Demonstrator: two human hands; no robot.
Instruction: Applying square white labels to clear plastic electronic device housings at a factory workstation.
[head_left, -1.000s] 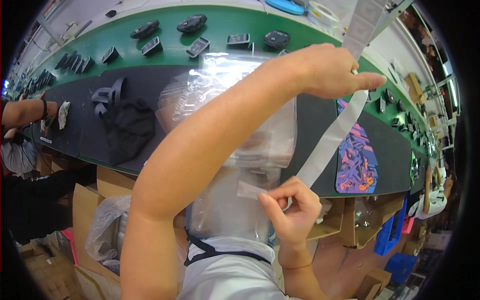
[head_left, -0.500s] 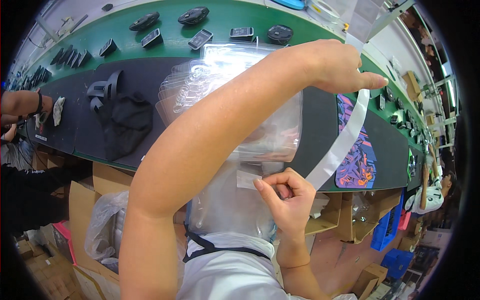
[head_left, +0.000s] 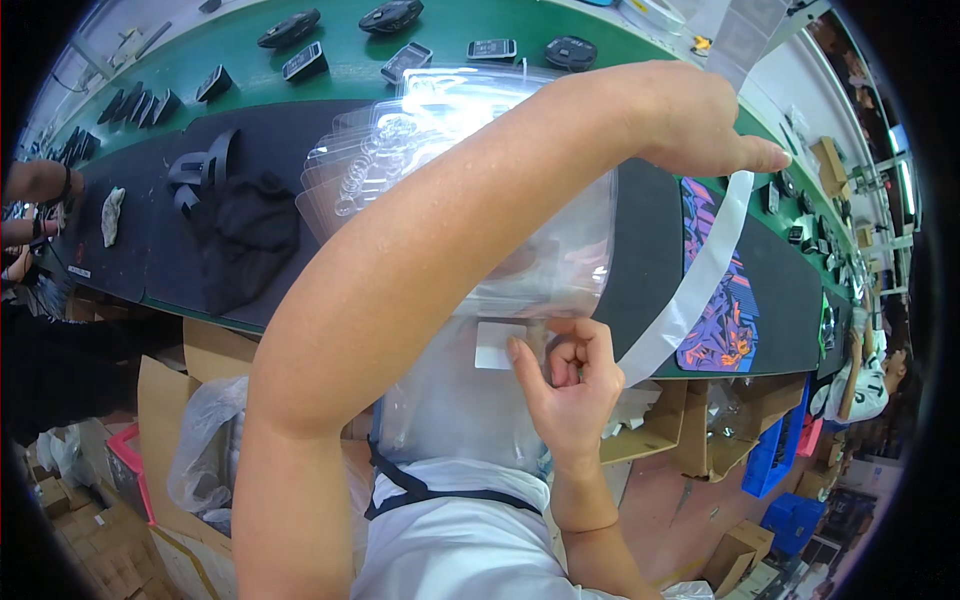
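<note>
We look down on a long green tabletop (head_left: pixel 190 65) partly covered by a matte black mat (head_left: pixel 640 235). A fanned stack of clear plastic pouches (head_left: pixel 560 255) lies across the mat, with more clear plastic towards the body. Over that nearer plastic we find a small white square label (head_left: pixel 494 346); the right hand (head_left: pixel 575 380) has its thumb tip on the label's right side and its index finger just beyond, the others curled, and we cannot tell whether they pinch it. The left hand (head_left: pixel 700 125) reaches across to the upper right with one digit pointing out; a long white strip (head_left: pixel 700 275) hangs below it, but the other fingers are hidden, so we cannot tell their grip. Under the strip we see a purple and orange patterned mat (head_left: pixel 715 310).

Along the back stand flat black rectangular devices (head_left: pixel 305 62); to the left lies a black cloth bundle (head_left: pixel 250 240). Around us are an open brown cardboard box (head_left: pixel 165 405), a blue plastic crate (head_left: pixel 775 450), a reddish floor (head_left: pixel 660 500) and a person in a white shirt (head_left: pixel 848 395) far right
</note>
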